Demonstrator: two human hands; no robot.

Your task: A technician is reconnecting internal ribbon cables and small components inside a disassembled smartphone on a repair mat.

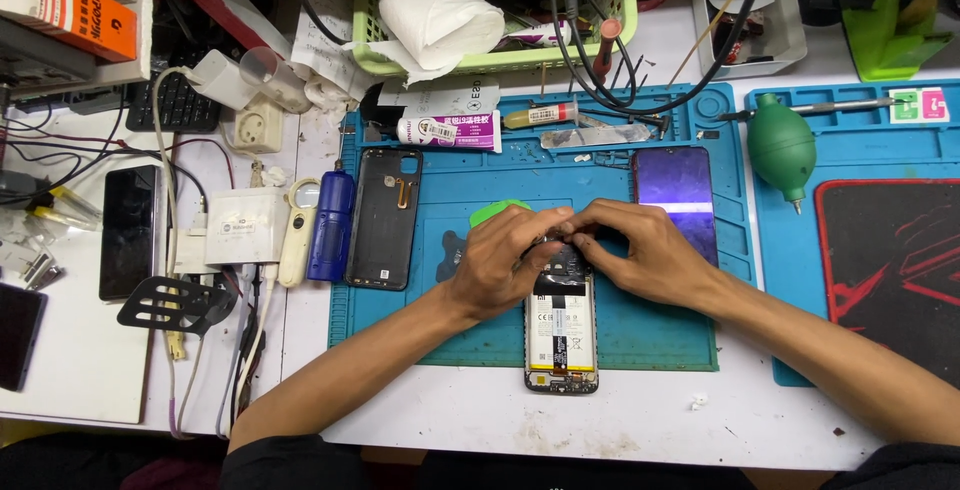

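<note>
My left hand [497, 260] and right hand [640, 250] pinched together over the top of the opened black smartphone with its exposed battery [561, 335], steadying it on the blue silicone mat [640, 335] beneath my fingertips; its removed black back cover [383, 218] lay left of my grip.

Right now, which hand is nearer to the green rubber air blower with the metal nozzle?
Right. The right hand rests on the opened phone, with the green rubber air blower up to its right. The left hand lies on the phone's far side, farther from the blower.
</note>
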